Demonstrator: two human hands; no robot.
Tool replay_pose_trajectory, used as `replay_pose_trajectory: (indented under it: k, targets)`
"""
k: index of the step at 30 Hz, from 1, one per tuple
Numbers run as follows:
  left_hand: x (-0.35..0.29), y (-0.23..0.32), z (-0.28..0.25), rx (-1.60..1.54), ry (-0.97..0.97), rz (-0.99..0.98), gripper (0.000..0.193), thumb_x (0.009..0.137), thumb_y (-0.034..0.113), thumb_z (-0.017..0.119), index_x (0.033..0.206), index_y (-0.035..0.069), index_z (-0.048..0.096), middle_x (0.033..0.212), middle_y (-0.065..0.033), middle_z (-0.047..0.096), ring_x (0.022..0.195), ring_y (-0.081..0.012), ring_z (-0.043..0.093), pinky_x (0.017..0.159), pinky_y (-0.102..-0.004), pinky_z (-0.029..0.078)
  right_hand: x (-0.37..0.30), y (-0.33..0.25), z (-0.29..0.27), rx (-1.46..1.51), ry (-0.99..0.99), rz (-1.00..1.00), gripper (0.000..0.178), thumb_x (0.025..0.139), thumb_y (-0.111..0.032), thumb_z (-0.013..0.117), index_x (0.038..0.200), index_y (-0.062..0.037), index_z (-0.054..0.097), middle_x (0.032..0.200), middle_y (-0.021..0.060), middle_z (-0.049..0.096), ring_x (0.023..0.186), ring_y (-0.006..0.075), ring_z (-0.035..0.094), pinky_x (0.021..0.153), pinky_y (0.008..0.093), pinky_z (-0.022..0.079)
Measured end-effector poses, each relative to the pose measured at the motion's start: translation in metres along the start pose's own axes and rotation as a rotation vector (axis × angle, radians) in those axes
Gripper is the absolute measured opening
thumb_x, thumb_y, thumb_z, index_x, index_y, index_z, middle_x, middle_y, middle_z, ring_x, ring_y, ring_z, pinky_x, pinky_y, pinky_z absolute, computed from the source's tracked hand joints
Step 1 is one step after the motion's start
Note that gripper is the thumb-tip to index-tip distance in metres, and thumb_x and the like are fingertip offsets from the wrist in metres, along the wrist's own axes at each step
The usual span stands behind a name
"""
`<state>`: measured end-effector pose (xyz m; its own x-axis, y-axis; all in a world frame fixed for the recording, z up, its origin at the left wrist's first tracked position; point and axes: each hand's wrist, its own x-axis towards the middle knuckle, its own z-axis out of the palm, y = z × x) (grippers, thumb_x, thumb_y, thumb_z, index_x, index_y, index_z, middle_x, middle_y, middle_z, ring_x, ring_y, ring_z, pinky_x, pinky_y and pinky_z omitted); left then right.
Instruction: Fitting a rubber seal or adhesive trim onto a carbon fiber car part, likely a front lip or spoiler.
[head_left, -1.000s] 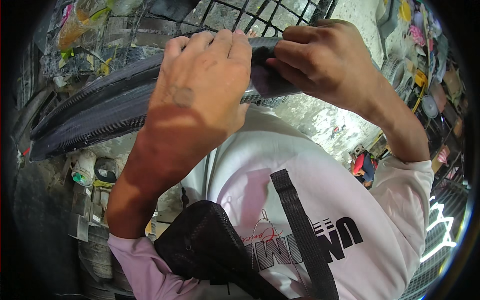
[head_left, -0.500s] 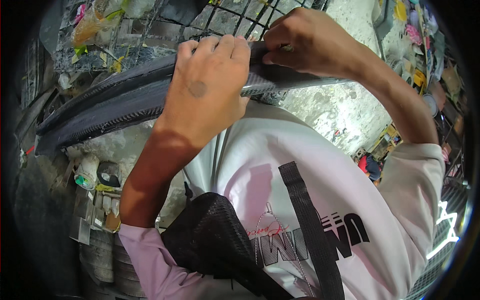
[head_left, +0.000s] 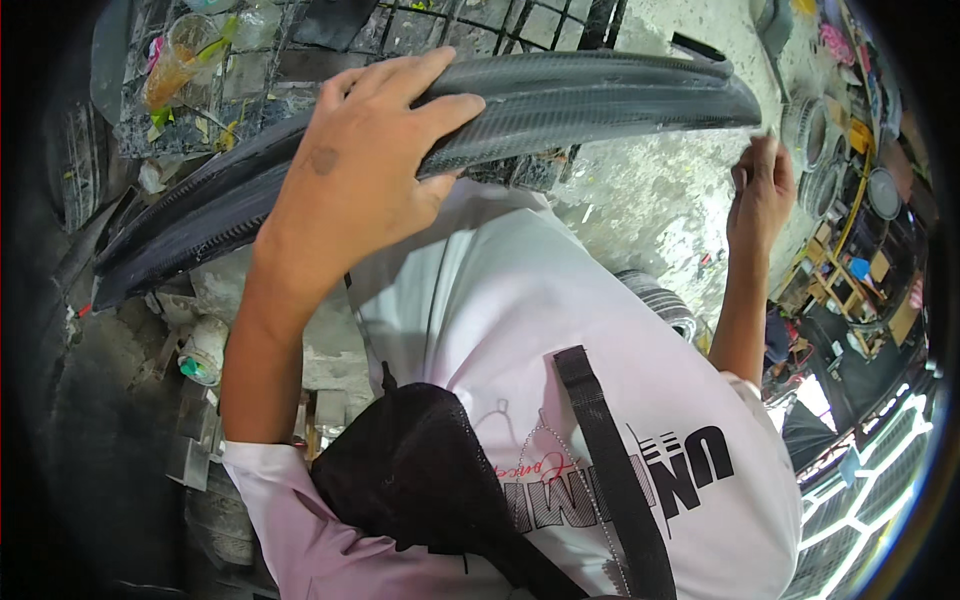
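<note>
A long, curved black panel (head_left: 590, 100) with a woven carbon-fibre look stretches from the far left to the upper right, and its surface is ridged lengthwise. My left hand (head_left: 365, 150) grips it left of its middle, fingers over the top and thumb along the near side. Just below the panel's right tip, and apart from it, is my right hand (head_left: 763, 190). Its fingers are pressed together; whether they pinch something small is hidden. A short black strip (head_left: 698, 46) shows above the panel's right end.
Beyond the panel lies a dark metal grid (head_left: 480, 30) with plastic cups (head_left: 180, 65) at its left. A white bucket (head_left: 203, 350) stands at the lower left. Several round coils or rims (head_left: 815, 140) and a clutter of parts line the right side. A black bag (head_left: 405, 465) hangs against my shirt.
My right hand has left the panel and moved right and down, past its tip. The left hand has shifted slightly left, still on the panel. More of the panel's right part shows.
</note>
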<state>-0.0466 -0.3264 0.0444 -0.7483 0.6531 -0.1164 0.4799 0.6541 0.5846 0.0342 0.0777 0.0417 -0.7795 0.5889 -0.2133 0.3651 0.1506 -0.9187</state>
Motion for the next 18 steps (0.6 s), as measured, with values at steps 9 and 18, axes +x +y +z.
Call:
replay_pose_trajectory:
  k: [9, 18]
  targets:
    - [-0.083, -0.048, -0.054, 0.081, 0.009, -0.139, 0.047, 0.073, 0.016, 0.087, 0.118, 0.013, 0.074, 0.151, -0.0082, 0.057, 0.135, -0.0323, 0.055, 0.114, -0.0444, 0.04, -0.101, 0.101, -0.12, -0.216, 0.164, 0.311, 0.028, 0.107, -0.033, 0.062, 0.096, -0.0072, 0.066, 0.071, -0.0063, 0.048, 0.06, 0.0014, 0.039, 0.052, 0.0209, 0.028]
    - [-0.186, -0.076, -0.063, 0.296, 0.349, -0.46, 0.055, 0.071, 0.015, 0.085, 0.124, 0.009, 0.071, 0.125, -0.0117, 0.065, 0.115, -0.0321, 0.061, 0.101, -0.045, 0.046, -0.254, 0.26, -0.213, -0.695, 0.095, 0.506, 0.047, 0.105, -0.04, 0.06, 0.077, -0.0033, 0.057, 0.066, 0.0038, 0.053, 0.061, 0.0139, 0.047, 0.058, 0.0346, 0.04]
